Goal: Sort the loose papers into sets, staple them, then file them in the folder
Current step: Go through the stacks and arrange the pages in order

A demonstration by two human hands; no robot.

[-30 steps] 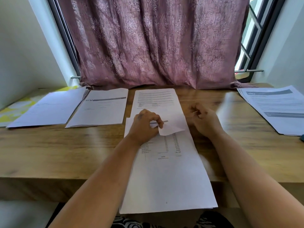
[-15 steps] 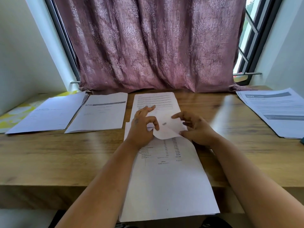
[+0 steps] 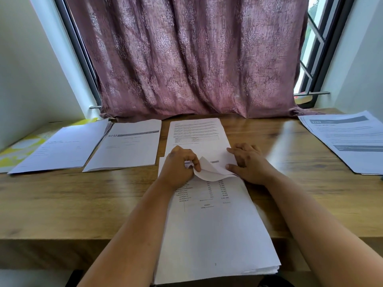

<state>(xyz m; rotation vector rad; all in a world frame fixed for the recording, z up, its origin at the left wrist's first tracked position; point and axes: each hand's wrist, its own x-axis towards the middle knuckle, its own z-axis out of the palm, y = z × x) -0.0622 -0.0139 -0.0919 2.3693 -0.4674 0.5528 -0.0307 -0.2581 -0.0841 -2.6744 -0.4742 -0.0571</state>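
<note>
Across the window end: a mauve curtain (image 3: 196, 59) is drawn down to the tabletop (image 3: 72, 204); nothing on it is touched.
Tabletop: wood, used as the sorting surface, with piles kept well apart, judged so that sets are not mixed.
Main stack (image 3: 215, 235): a thick pile of loose papers is laid lengthwise in front of the person, near end overhanging the tabletop edge, judged for reach.
Right pile (image 3: 348, 139): printed sheets are fanned at the far right, well apart from the stack.
Left piles: two sets (image 3: 62, 146) and (image 3: 128, 143) are laid side by side; a yellow folder (image 3: 18, 150) is partly covered by the leftmost, likely kept for filing.
Text sheet (image 3: 196, 133): placed beyond the stack, its near end under the hands.
Left hand (image 3: 178, 166): fingers are curled together and clamped on the raised corner of a small sheet (image 3: 209, 170), judged to peel it off the page below.
Right hand (image 3: 246, 162): fingers are spread apart and pressed flat on the paper beside that sheet; nothing is gripped, judged as a hold-down so the pile is not dragged.
Stage: sorting is judged ongoing; no stapler is seen.
Risk: thin paper, so creasing or double-picking is possible.
</note>
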